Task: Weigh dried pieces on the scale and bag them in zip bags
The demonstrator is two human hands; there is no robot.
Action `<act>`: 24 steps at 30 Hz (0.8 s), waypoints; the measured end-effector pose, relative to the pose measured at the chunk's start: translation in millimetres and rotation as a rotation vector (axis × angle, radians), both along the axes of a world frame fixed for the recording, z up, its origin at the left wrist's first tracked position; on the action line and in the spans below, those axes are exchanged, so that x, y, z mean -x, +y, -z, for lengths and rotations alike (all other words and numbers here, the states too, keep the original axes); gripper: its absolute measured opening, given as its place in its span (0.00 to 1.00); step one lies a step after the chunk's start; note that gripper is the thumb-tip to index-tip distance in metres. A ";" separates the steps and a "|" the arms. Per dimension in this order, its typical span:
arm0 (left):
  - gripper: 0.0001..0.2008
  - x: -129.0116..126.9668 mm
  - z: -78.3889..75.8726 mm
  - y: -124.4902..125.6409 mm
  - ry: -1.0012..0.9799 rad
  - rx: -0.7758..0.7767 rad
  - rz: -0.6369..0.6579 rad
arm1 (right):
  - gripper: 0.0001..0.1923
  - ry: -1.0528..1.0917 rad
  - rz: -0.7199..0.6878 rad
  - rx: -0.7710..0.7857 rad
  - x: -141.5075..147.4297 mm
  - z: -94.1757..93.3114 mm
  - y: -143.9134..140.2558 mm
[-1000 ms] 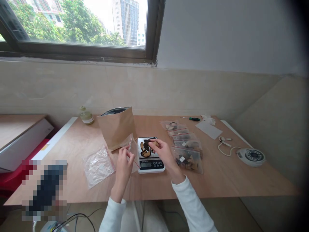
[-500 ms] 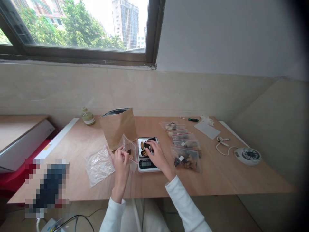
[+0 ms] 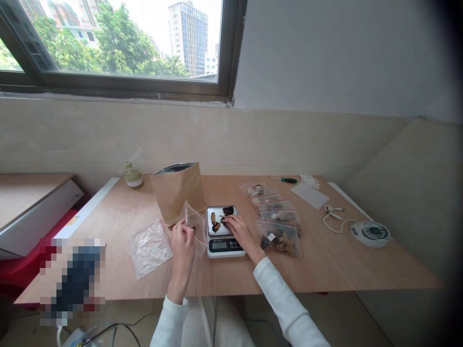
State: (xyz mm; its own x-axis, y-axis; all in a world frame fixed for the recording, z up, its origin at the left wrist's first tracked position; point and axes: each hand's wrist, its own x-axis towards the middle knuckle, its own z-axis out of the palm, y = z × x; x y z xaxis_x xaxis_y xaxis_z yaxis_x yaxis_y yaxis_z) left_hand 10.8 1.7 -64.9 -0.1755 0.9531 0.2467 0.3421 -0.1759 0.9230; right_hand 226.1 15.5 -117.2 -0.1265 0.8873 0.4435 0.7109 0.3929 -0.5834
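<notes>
A clear zip bag (image 3: 198,226) with a red seal line is pinched at its edge by my left hand (image 3: 183,237); its mouth stands apart, and a little dark material shows inside. To its right is a white digital scale (image 3: 237,251), its display too blurred to read. Several dark brown dried slices (image 3: 216,225) lie spread on its metal plate. My right hand (image 3: 243,233) reaches over the plate's right side, fingers drawn together with the tips on one dark dried slice (image 3: 224,220), partly hidden by them.
Behind my left hand stands an open brown paper pouch (image 3: 179,193). A crumpled clear plastic bag (image 3: 149,248) lies at left. Several filled zip bags (image 3: 280,238) overlap right of the scale. Farther off are a screwdriver (image 3: 288,180), a bottle (image 3: 133,177) and a white round device (image 3: 371,233) with cable.
My right hand has shifted slightly right and toward me across the plate, uncovering more slices, which now lie farther apart. My left hand and the zip bag stay nearly in place.
</notes>
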 end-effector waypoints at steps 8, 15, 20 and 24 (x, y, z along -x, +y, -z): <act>0.10 -4.3 0.4 0.0 0.052 -0.023 0.000 | 0.11 0.353 0.074 0.011 14.2 -41.0 -4.1; 0.07 -11.7 0.2 -3.1 0.068 -0.037 0.020 | 0.12 0.581 -0.249 0.374 48.9 -104.6 -11.0; 0.07 -11.5 -2.9 -6.2 0.045 -0.021 0.033 | 0.11 0.468 -0.233 0.444 62.8 -117.6 -3.9; 0.08 -9.9 -5.7 -7.5 0.034 -0.034 0.028 | 0.13 0.440 -0.194 0.497 71.2 -119.9 1.2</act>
State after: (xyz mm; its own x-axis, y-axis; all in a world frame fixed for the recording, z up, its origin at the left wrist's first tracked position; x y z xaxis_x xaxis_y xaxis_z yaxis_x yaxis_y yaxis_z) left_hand 20.7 -5.8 -59.2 -0.1398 0.9485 0.2842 0.3681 -0.2166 0.9042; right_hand 154.9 16.7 2.8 -0.2048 0.9781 0.0364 0.3109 0.1003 -0.9451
